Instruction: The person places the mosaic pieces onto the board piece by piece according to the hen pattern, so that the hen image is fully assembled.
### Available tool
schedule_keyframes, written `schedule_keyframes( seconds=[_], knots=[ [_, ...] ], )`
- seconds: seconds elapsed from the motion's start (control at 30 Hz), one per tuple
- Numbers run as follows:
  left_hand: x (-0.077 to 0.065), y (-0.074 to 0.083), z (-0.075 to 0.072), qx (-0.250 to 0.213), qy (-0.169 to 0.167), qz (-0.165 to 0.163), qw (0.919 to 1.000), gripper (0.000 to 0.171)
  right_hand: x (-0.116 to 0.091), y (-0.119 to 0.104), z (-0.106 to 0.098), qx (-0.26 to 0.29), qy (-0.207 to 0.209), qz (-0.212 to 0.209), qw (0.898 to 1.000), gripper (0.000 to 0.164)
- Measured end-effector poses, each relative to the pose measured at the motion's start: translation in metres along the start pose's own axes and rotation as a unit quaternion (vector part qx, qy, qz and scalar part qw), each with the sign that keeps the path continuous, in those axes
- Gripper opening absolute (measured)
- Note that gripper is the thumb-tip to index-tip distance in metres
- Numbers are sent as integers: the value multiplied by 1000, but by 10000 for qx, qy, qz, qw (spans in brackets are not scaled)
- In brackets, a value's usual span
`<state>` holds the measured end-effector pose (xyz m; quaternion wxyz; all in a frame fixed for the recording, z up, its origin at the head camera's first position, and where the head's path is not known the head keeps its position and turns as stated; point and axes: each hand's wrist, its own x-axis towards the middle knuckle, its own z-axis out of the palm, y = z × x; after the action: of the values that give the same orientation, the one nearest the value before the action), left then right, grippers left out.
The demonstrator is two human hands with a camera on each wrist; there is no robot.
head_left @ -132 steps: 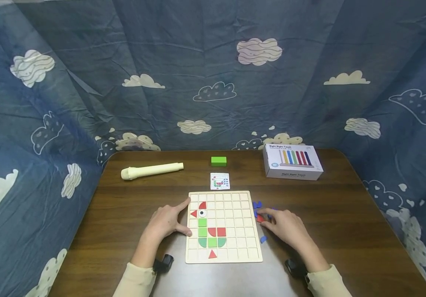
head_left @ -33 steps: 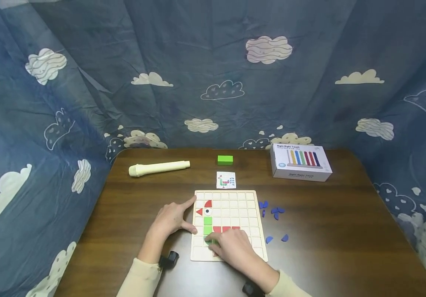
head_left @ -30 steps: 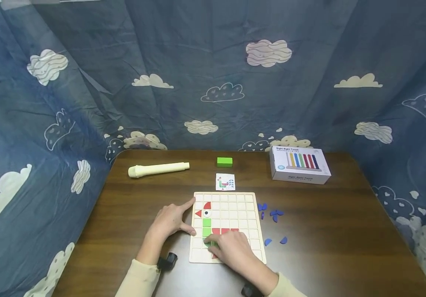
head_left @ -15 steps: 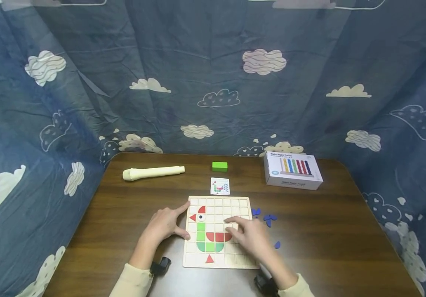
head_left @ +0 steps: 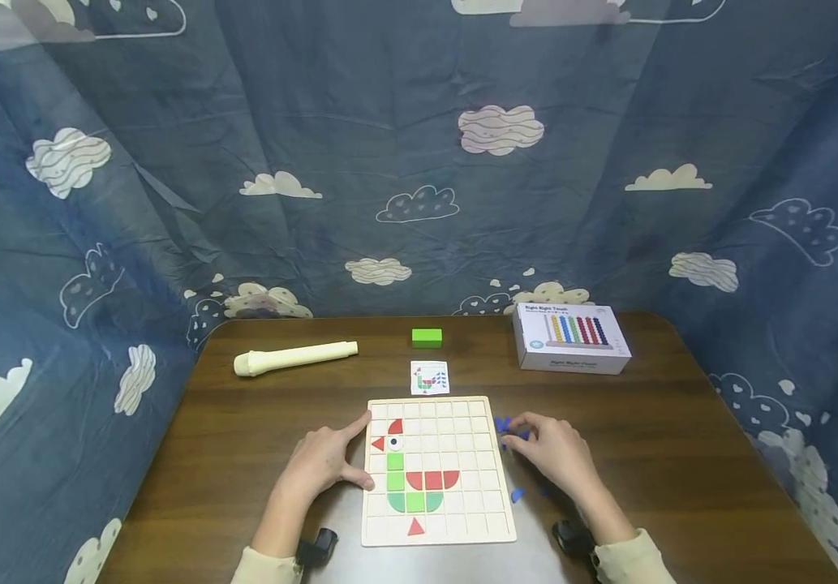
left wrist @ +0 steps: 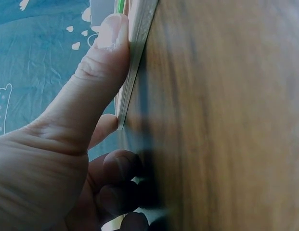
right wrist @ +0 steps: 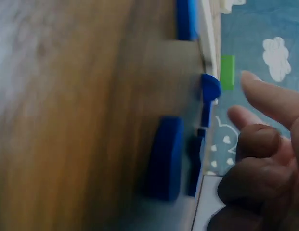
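A pale wooden grid board lies in front of me with red and green pieces forming a bird, a round eye piece at its head. My left hand rests at the board's left side, thumb and index finger spread along the edge. In the left wrist view its thumb presses the board's edge. To the right of the board, my right hand hovers over small blue pieces, partly hiding them. The right wrist view shows its fingertips apart with nothing between them, beyond a blue half-round piece.
Behind the board lies a small picture card with a bird pattern, and a green block farther back. A cream stick with a knobbed end lies at back left. A white box stands at back right.
The red piece once at my right hand's fingertips is gone from the table; a red quarter-round now ends the board's red row. My right hand has moved off the board, rightward to the blue pieces.
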<state>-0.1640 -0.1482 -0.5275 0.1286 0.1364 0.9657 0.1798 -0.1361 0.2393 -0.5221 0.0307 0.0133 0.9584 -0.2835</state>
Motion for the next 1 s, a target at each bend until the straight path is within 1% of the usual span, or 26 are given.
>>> schedule_keyframes(
  seconds=[0.1,0.23,0.4,0.6,0.8,0.9,1.0],
  knots=[
    [-1,1,3,14,29,-17,10000,121,1,0,5,-147,-48,-71,9999,28],
    [-1,2,3,40,61,-78,9999,121,4,1,8,-312,-21,-146,9994,24],
    [-1,4,1,18,-31,-111,9999,122,3,8,7,-275,-17,-86,9996,25],
    [0,3,0,45,-17,-18,10000,122,-1,18,2,-194,108,91,9997,24],
    [1,1,-1,1,-43,-74,10000,122,-1,27,2,-175,161,257,9994,25],
    [1,1,0,31,-15,-17,10000,121,-2,29,2,0,205,411,9989,26],
    [-3,0,1,64,8,37,10000,120,-5,30,1,195,183,557,9981,29]
  ],
)
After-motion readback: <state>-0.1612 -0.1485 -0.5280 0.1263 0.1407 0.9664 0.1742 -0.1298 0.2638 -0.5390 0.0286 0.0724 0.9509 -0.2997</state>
